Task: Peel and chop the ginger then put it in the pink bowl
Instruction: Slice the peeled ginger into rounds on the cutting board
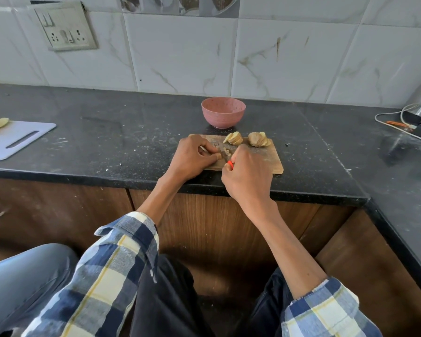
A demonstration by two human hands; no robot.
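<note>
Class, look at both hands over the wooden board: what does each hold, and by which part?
The right hand grips a knife by its orange handle. The left hand pinches a small ginger piece at its end, against the wooden board.

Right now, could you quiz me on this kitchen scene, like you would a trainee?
1. True or false: the pink bowl sits on the wooden cutting board.
2. Which hand holds the knife with the orange handle?
3. How many stacks of sliced ginger lie at the board's far edge: A one, B two, C four?

Key: 1 false, it stands on the counter behind the board. 2 the right hand; the left hand steadies a piece. 3 B.
</note>
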